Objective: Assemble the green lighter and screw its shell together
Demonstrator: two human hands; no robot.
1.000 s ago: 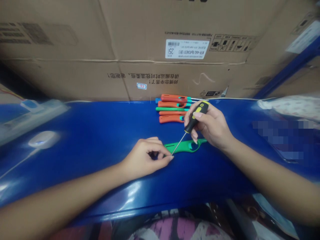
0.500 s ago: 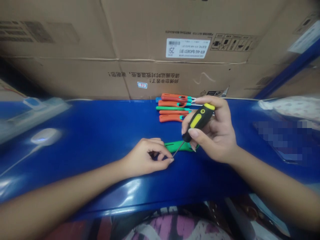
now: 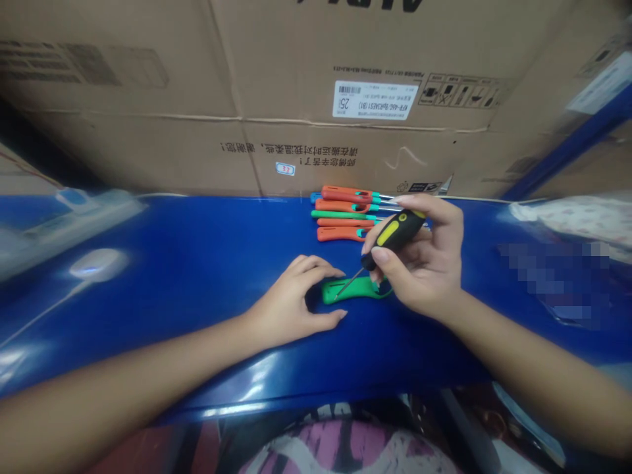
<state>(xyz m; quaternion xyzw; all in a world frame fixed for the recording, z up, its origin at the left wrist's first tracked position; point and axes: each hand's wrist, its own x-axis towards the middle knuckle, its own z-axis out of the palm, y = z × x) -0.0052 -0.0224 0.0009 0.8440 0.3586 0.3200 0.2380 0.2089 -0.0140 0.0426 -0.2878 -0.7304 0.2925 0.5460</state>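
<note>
My right hand [image 3: 424,257] is closed around a black and yellow screwdriver [image 3: 397,236]. Its thin shaft slants down to the left, and the tip shows over the butt end of a green long-neck lighter [image 3: 353,289]. Whether the tip touches the lighter I cannot tell. That lighter lies on the blue table, its right part hidden behind my right hand. Around its left end my left hand [image 3: 291,299] is open, thumb and fingers apart. Farther back, several orange and green lighters [image 3: 340,234] lie side by side, their metal necks pointing right.
A large cardboard box [image 3: 172,151] stands along the back of the blue table [image 3: 222,263]. At the left are a power strip [image 3: 83,214] and a white round device [image 3: 99,265] with a cable. A white patterned bag [image 3: 582,214] lies at the right.
My left thumb and fingers have parted from their pinch at the screwdriver tip. The screwdriver's tip now shows over the green lighter's left end.
</note>
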